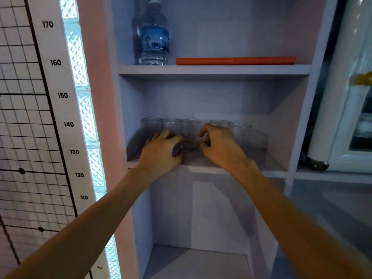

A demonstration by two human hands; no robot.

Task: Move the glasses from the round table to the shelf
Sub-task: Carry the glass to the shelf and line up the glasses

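Several clear glasses stand in a row on the middle shelf (269, 167) of a pale built-in shelf unit. My left hand (161, 148) is round the lower part of the second glass from the left (171, 123), and its thumb shows through the glass base. My right hand (219, 143) has its fingers curled beside the middle glass (191, 125). It partly covers another glass (219, 122), and I cannot see whether it holds either one. The rightmost glass (240, 130) and the leftmost glass (151, 123) stand untouched. The round table is out of view.
On the shelf above stand a water bottle (154, 39) and a flat orange book (235, 60). The compartment below (197, 260) holds nothing. A height chart (60, 95) and glass blocks are on the left, and a white fridge (350, 109) is on the right.
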